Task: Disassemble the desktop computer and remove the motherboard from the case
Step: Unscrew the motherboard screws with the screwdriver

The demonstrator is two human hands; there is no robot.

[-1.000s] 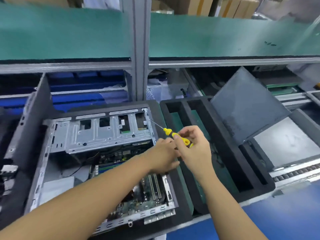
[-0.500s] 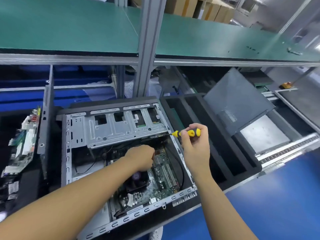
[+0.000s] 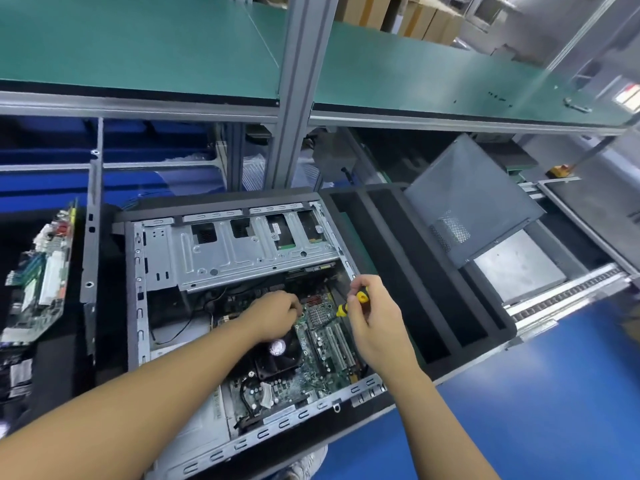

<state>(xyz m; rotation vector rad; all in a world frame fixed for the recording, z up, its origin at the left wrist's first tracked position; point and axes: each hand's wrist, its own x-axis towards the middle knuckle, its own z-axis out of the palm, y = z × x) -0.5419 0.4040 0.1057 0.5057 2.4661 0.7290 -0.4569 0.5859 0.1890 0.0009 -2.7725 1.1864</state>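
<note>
An open desktop case [image 3: 136,306] lies on its side in front of me, with a silver drive cage [image 3: 239,251] across its far half. The green motherboard [image 3: 311,362] sits inside, carrying a black CPU fan [image 3: 277,355] and expansion slots. My left hand [image 3: 273,315] is inside the case, fingers curled down on the board just past the fan; what it touches is hidden. My right hand [image 3: 370,317] grips a yellow-and-black screwdriver [image 3: 351,303], tip angled down-left toward the board near a small heatsink [image 3: 320,315].
A removed circuit board [image 3: 38,282] lies at the far left. Black foam trays [image 3: 415,271] sit right of the case, with a grey side panel [image 3: 467,199] leaning there. A grey upright post [image 3: 298,91] and green shelf [image 3: 138,46] stand behind. Blue floor lies below right.
My left hand moved from the screwdriver's shaft down into the case onto the board. My right hand brought the screwdriver from the case's upper right edge down toward the motherboard.
</note>
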